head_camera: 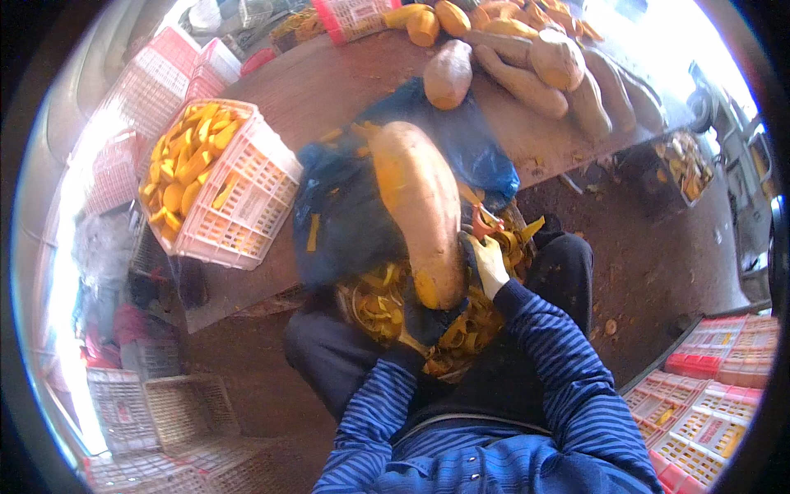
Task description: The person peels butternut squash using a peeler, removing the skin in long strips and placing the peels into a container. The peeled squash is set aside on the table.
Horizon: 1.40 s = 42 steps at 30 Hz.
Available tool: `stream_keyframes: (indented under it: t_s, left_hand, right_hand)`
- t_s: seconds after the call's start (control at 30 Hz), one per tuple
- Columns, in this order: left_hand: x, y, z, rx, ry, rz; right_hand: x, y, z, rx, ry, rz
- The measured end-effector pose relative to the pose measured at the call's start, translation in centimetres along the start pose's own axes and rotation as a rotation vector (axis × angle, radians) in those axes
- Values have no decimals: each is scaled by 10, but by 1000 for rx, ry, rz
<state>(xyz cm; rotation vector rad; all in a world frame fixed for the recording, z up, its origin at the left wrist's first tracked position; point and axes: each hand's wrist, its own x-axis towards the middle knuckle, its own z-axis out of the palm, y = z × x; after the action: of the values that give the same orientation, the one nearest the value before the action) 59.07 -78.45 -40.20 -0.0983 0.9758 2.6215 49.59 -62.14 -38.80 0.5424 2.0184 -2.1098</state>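
Note:
A long butternut-type squash (416, 197) lies lengthwise before me, its far part over a blue plastic sheet (345, 228). Most of its skin is tan, with yellow-orange patches along the upper left side and at the near end. My left hand (423, 318), in a dark-palmed glove, grips that near end from below; its fingers are largely hidden. In my gloved right hand (489, 259) is a peeler (486, 221) with an orange-red frame, close to the squash's right side. Peel strips (376, 305) fill a container between my knees, beneath the squash.
On the table (296, 80), whole squashes (524, 80) lie at the far right, with peeled orange pieces (453, 18) behind them. A pale plastic crate (247, 197) of cut orange pieces (185, 167) stands left. More crates (697, 401) are stacked at lower right and lower left (185, 410).

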Motion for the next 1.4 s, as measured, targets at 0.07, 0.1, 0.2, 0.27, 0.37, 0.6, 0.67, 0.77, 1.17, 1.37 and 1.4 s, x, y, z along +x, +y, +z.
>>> stream_keyframes:
  t_s: [0.07, 0.1, 0.2, 0.27, 0.37, 0.6, 0.67, 0.77, 1.17, 1.37, 1.4]
  left_hand:
    - [-3, -2, -4, 34, -71, 50]
    - [-2, -3, -6, -239, -84, -36]
    - [-2, -6, -8, -509, 27, -107]
    - [0, -6, -8, -574, 90, -145]
    - [1, 2, -13, -710, 82, -208]
    - [-18, 34, -30, -533, 50, -109]
    - [-29, 35, -29, -405, 45, -58]
    - [-47, 32, -25, -586, 98, -115]
    - [-68, 3, -30, -774, 165, -102]
    - [-64, -1, -18, -783, 211, -140]
    - [-63, 0, -17, -803, 218, -143]
  right_hand:
    - [-3, 0, 3, 127, -3, 48]
    - [-1, 0, 4, 184, 2, 45]
    - [10, -2, 8, 385, 44, 160]
    - [18, -4, 13, 409, -84, 86]
    - [21, -3, 29, 446, -55, 36]
    - [-14, 6, 63, 504, 6, -8]
    - [-29, 1, 68, 444, -18, 63]
    - [-50, -11, 66, 474, -6, 273]
    - [-46, -3, 60, -168, 34, -93]
    - [-73, -23, 52, -482, 159, -260]
    - [-78, -29, 51, -494, 180, -288]
